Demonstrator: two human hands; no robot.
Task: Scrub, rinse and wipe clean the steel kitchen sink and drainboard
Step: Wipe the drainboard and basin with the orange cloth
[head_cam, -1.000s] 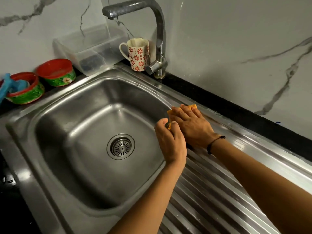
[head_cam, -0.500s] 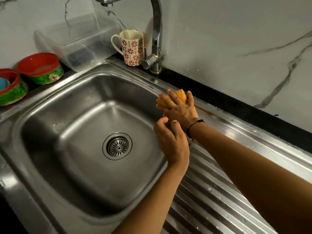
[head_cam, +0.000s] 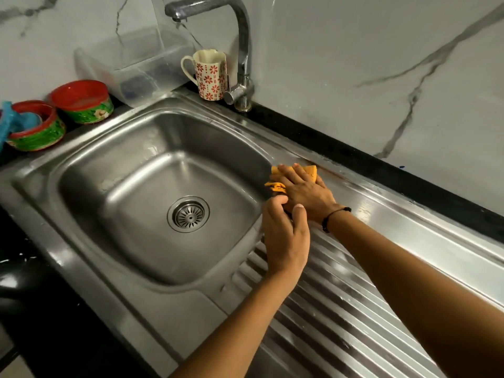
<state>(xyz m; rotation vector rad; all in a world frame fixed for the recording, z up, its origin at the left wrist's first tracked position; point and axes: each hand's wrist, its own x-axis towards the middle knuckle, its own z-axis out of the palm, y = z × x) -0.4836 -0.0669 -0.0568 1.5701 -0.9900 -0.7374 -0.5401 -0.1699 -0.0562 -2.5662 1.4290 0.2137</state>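
Fingers of my right hand spread flat, pressing crumpled orange cloth onto stainless steel sink rim at basin's far-right corner. Left hand just nearer me, fingers curled, touching cloth edge; grip unclear. Ribbed steel drainboard runs long axis rightward toward me; right hand nearer unwiped back ledge.

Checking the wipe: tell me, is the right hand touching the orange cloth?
Touching: the head view shows the right hand pressed flat on the orange cloth.
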